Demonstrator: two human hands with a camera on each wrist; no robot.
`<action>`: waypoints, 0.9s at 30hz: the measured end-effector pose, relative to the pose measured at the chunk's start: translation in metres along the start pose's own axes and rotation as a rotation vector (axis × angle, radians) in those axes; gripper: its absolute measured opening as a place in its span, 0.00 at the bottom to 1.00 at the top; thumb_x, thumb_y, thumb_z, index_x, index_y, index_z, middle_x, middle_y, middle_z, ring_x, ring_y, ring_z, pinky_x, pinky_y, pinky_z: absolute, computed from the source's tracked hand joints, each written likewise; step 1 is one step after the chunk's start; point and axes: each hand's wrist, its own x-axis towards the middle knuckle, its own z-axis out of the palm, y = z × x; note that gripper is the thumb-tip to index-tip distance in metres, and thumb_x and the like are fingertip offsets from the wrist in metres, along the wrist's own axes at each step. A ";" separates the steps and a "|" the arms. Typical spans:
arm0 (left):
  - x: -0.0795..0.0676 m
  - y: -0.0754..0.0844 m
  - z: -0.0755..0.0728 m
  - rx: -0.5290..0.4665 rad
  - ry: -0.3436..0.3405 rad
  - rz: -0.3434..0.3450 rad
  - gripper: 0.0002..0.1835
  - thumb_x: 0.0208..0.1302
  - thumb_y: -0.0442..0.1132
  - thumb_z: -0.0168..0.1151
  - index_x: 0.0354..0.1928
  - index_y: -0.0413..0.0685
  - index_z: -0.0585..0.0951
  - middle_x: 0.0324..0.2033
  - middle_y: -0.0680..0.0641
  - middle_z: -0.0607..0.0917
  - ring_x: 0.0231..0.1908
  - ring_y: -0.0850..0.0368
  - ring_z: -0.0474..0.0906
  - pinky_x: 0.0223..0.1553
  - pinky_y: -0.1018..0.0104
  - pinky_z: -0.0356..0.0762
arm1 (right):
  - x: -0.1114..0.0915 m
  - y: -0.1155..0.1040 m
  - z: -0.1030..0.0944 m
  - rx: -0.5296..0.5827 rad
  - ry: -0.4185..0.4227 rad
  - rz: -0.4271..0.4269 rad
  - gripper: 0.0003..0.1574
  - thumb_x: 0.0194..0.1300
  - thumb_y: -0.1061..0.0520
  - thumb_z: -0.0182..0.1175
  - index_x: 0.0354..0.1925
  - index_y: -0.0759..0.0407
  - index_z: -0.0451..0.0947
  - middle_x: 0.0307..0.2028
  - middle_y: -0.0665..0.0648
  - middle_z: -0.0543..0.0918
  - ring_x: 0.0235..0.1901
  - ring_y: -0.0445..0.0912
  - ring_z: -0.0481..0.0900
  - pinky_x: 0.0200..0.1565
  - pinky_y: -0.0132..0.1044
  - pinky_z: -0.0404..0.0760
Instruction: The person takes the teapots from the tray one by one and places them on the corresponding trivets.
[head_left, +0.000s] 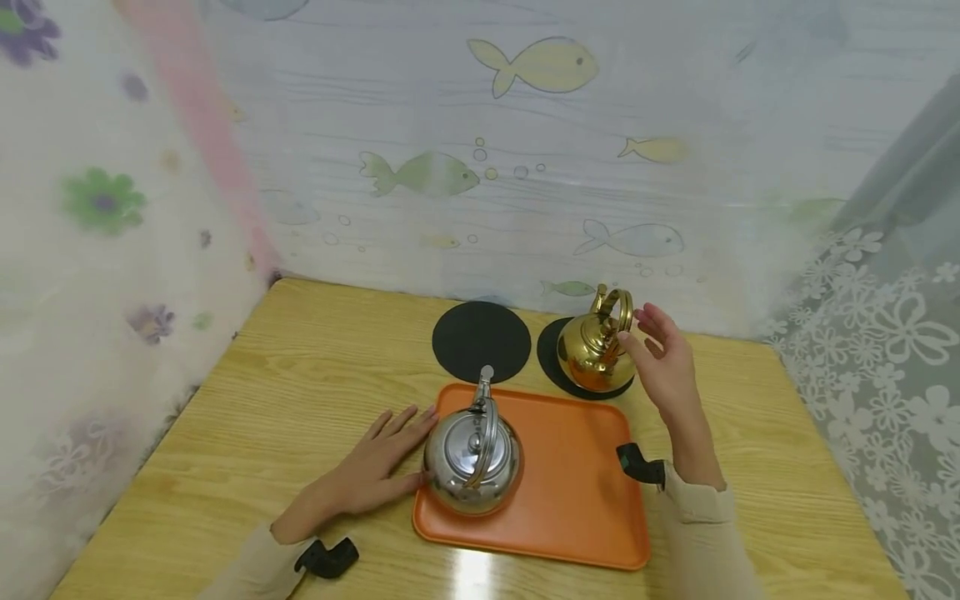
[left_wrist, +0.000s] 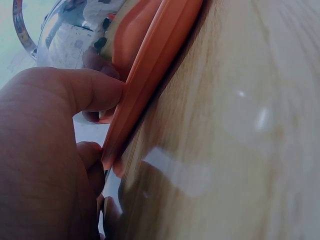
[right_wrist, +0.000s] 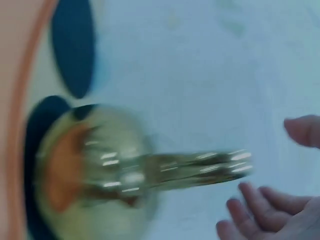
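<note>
A gold kettle (head_left: 592, 354) stands on the right black round mat (head_left: 550, 354), its handle upright. Just right of that handle is my right hand (head_left: 667, 371), fingers spread and thumb apart; the right wrist view shows a gap between the fingers (right_wrist: 255, 215) and the handle (right_wrist: 210, 167). A silver kettle (head_left: 472, 462) sits on the left part of an orange tray (head_left: 570, 492), spout pointing away. My left hand (head_left: 378, 471) lies at the tray's left edge with fingers extended. In the left wrist view its thumb (left_wrist: 97, 90) touches the tray rim (left_wrist: 150, 65).
Another black round mat (head_left: 480, 337) lies behind the tray, left of the gold kettle. Everything rests on a wood-grain table (head_left: 300, 375). A fish-patterned curtain (head_left: 420, 233) hangs along the back edge, with a lace curtain (head_left: 892, 375) on the right.
</note>
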 end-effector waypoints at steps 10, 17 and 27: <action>0.001 0.003 -0.002 0.017 0.014 0.017 0.41 0.70 0.57 0.57 0.79 0.48 0.60 0.78 0.47 0.62 0.77 0.37 0.55 0.74 0.34 0.42 | -0.051 -0.059 0.024 0.029 0.016 -0.186 0.32 0.75 0.64 0.55 0.73 0.66 0.63 0.66 0.60 0.72 0.67 0.47 0.68 0.71 0.33 0.67; 0.000 0.001 0.000 0.026 0.017 0.024 0.41 0.71 0.57 0.57 0.79 0.47 0.60 0.78 0.47 0.62 0.76 0.36 0.56 0.74 0.33 0.44 | -0.079 -0.053 0.071 0.122 -0.019 -0.237 0.25 0.74 0.67 0.55 0.67 0.68 0.71 0.63 0.58 0.77 0.63 0.41 0.73 0.63 0.24 0.71; 0.000 0.003 -0.001 0.002 0.020 0.014 0.41 0.69 0.56 0.59 0.79 0.47 0.61 0.78 0.48 0.62 0.77 0.38 0.55 0.74 0.34 0.43 | -0.111 -0.043 0.113 0.194 -0.108 -0.214 0.23 0.77 0.63 0.51 0.66 0.67 0.72 0.62 0.59 0.79 0.63 0.48 0.74 0.65 0.32 0.74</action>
